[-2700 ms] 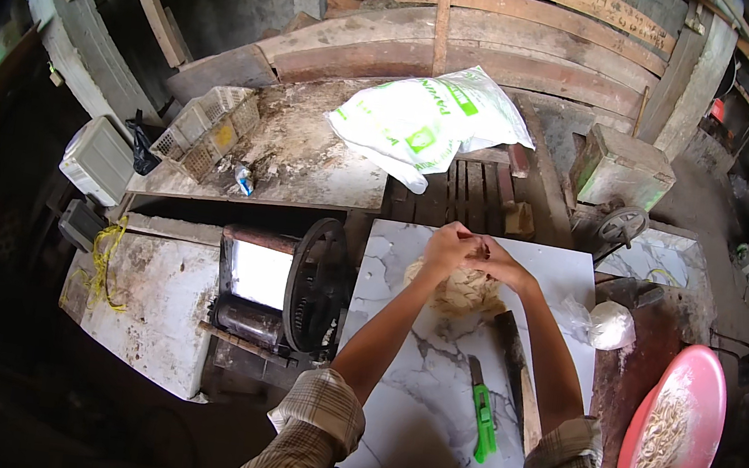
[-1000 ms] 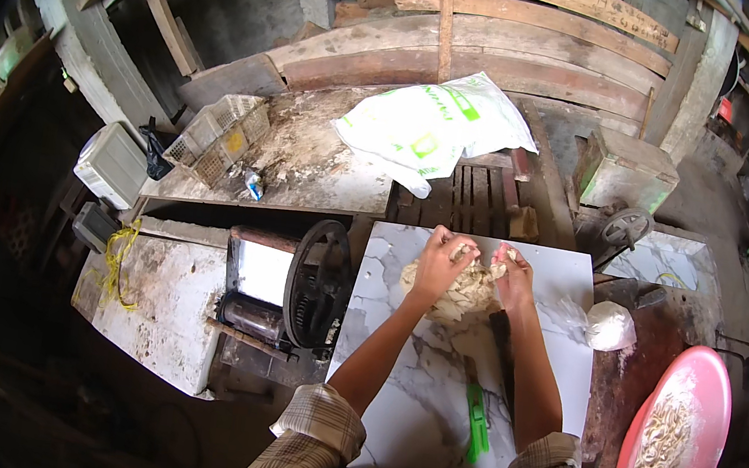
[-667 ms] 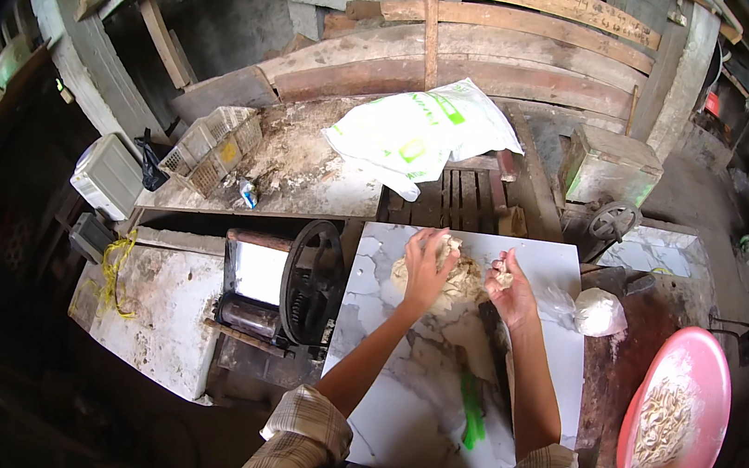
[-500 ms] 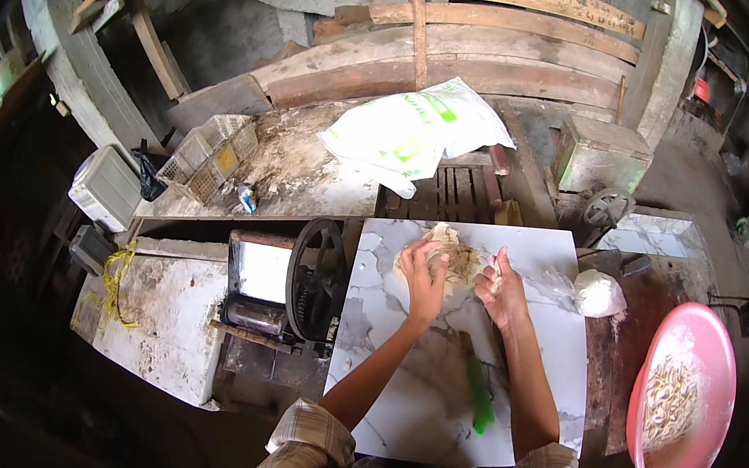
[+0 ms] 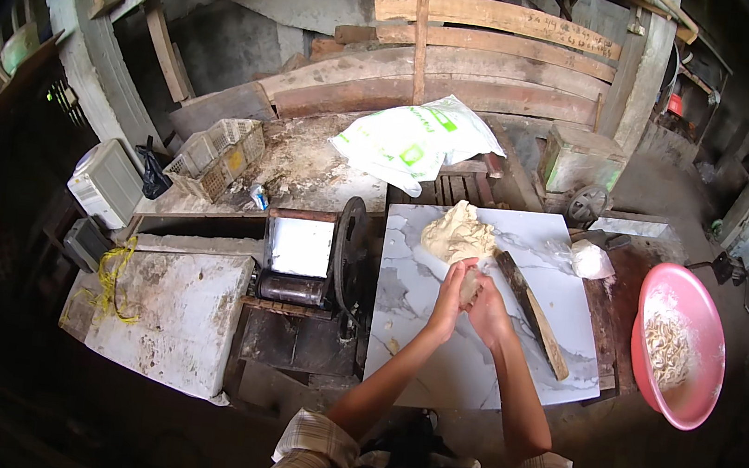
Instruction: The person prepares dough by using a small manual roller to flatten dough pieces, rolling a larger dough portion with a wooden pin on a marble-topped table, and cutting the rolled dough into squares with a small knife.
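My left hand (image 5: 449,295) and my right hand (image 5: 489,309) meet near the middle of the marble-patterned board (image 5: 409,369), fingers closed together round a small pale piece of dough (image 5: 470,288), partly hidden by them. Just beyond them lies a larger, lumpy mound of cream dough (image 5: 457,230). To the right of my hands a long dark-and-light wooden bar (image 5: 533,314) lies slantwise on the board. A small white powdery bag (image 5: 592,261) sits at the board's right edge.
A roller machine with a flywheel (image 5: 348,259) stands left of the board. A pink basin (image 5: 703,359) with pale strips and flour is at right. Behind are a white printed sack (image 5: 414,141), a plastic crate (image 5: 215,158) and a dirty slab (image 5: 169,312) with yellow cord at left.
My hands have drawn back from the dough mound and come together round a small piece. The mound and wooden bar now show more fully; the green cutter no longer shows. The view has shifted.
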`<action>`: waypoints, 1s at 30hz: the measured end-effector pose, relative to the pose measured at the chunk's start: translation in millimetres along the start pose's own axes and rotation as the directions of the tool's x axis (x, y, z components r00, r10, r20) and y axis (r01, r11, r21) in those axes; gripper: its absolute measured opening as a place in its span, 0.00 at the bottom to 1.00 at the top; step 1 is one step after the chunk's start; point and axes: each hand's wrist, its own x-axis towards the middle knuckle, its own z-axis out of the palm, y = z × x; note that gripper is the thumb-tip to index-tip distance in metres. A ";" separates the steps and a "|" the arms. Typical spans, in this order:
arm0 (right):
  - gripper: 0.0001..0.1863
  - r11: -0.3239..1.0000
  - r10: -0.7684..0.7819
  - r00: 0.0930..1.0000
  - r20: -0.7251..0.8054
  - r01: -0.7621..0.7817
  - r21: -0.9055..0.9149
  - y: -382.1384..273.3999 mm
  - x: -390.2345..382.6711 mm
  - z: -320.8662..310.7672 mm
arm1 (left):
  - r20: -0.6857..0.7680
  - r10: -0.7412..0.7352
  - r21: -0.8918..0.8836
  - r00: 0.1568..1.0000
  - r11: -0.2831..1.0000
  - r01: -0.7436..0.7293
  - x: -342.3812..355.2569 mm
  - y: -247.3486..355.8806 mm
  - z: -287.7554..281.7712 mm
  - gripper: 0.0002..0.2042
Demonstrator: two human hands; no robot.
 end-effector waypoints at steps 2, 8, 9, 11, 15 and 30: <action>0.23 0.994 -0.037 0.999 0.029 0.039 -0.100 5.9 -20.6 -4.7 | 0.153 -0.266 -0.313 0.952 0.900 0.302 -16.0 7.0 1.0 0.21; 0.28 0.101 -0.403 0.909 0.109 0.162 -0.982 30.7 -66.2 -4.2 | 0.238 -0.348 -0.450 0.907 0.788 0.420 -48.2 -10.0 5.7 0.14; 0.28 0.106 -0.405 0.909 0.097 0.152 -0.983 30.0 -74.7 1.5 | 0.199 -0.372 -0.473 0.906 0.774 0.422 -50.0 -13.9 6.1 0.11; 0.27 -0.117 -0.608 0.787 0.102 0.038 -0.992 18.8 -95.2 16.2 | 0.169 -0.383 -0.415 0.908 0.808 0.418 -52.2 -7.6 3.3 0.11; 0.19 0.051 -0.763 0.645 0.040 0.121 -0.991 -3.0 -104.7 -12.3 | 0.145 -0.436 -0.346 0.888 0.818 0.459 -53.6 -3.6 -0.2 0.10; 0.19 0.506 -0.689 0.724 -0.032 0.449 -0.737 -3.5 -70.3 -45.5 | 0.271 -0.469 -0.439 0.841 0.717 0.542 -65.1 -30.6 79.2 0.18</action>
